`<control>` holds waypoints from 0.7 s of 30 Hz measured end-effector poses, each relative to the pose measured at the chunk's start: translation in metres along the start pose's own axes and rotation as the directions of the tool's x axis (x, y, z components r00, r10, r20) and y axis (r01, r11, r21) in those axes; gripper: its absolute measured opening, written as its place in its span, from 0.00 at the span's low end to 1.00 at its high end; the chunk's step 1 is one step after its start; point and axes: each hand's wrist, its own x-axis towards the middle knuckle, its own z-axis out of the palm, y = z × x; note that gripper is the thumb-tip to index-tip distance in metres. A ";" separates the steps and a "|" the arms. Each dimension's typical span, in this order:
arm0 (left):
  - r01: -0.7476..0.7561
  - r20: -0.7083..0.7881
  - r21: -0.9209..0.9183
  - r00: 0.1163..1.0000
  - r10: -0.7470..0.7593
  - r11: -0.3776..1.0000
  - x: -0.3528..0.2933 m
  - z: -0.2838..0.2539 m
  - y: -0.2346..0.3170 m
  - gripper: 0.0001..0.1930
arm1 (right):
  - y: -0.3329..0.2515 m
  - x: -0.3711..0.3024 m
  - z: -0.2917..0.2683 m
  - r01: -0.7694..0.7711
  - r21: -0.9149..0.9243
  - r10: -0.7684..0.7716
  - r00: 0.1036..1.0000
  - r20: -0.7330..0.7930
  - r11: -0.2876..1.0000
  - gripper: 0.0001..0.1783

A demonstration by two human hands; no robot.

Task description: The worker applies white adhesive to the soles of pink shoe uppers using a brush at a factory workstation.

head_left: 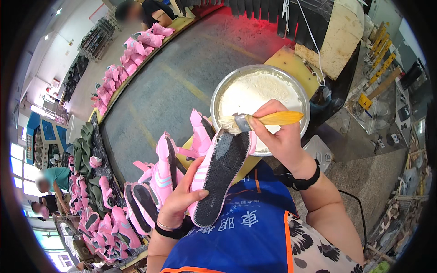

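Observation:
My left hand (184, 195) grips a pink shoe upper (223, 175) by its heel half, with the dark underside turned up toward me. In my right hand (281, 136) is a paintbrush (277, 118) with a yellow handle. Its pale, coated bristles touch the toe end of the shoe's underside, where a wet, shiny patch shows. Just beyond, a round metal bowl (215, 98) holds a creamy white substance (250, 93). Left of the shoe, several more pink shoe uppers (166, 164) stand or lean along the near edge of the conveyor.
A grey conveyor belt (168, 77) curves across the middle, with pink uppers (129, 57) lining its far side. Piled at left are more pink uppers (114, 227). Two other people (152, 11) (59, 177) are at the far side and left. Dark strips (255, 9) hang over a red-lit opening.

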 end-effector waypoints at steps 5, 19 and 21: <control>-0.097 -0.002 0.011 0.995 0.097 0.995 0.001 -0.013 -0.018 0.53 | 0.001 -0.002 -0.001 -0.116 -0.289 0.091 0.991 -0.099 0.950 0.06; -0.158 0.011 0.052 0.987 0.158 0.986 0.001 -0.013 -0.027 0.56 | -0.012 -0.001 0.011 -0.136 -0.248 0.096 0.982 -0.165 0.959 0.09; -0.172 0.025 0.069 0.985 0.171 0.983 0.000 -0.012 -0.028 0.56 | -0.012 0.000 0.018 0.028 -0.108 -0.053 0.972 -0.229 0.994 0.09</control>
